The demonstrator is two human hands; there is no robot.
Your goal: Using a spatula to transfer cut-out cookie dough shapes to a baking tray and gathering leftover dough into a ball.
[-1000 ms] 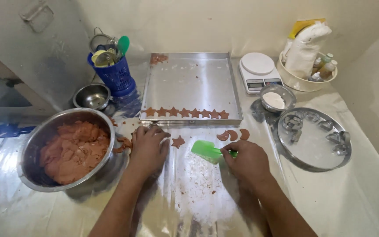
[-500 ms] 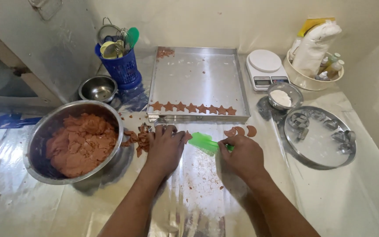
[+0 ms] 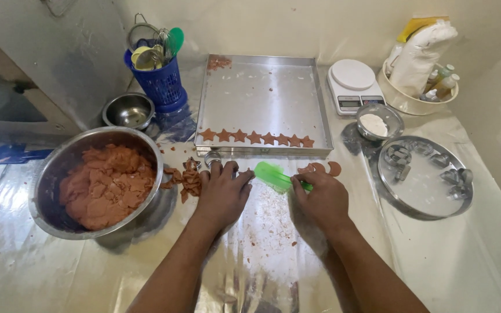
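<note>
Scraper [image 3: 275, 176], green, gripped in right hand [image 3: 322, 198]; left hand [image 3: 222, 194] lies flat, fingers spread, empty. Seven dough stars [image 3: 256, 138] line the one tray [image 3: 262, 75].

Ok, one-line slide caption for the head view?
Right hand holds green scraper, left hand flat beside dough scraps.

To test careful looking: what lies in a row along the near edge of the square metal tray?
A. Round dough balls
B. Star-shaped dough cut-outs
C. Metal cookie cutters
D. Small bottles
B: seven brown star-shaped dough cut-outs line the near edge of the square metal tray, just beyond the left hand and the right hand, which holds a green scraper.
</note>
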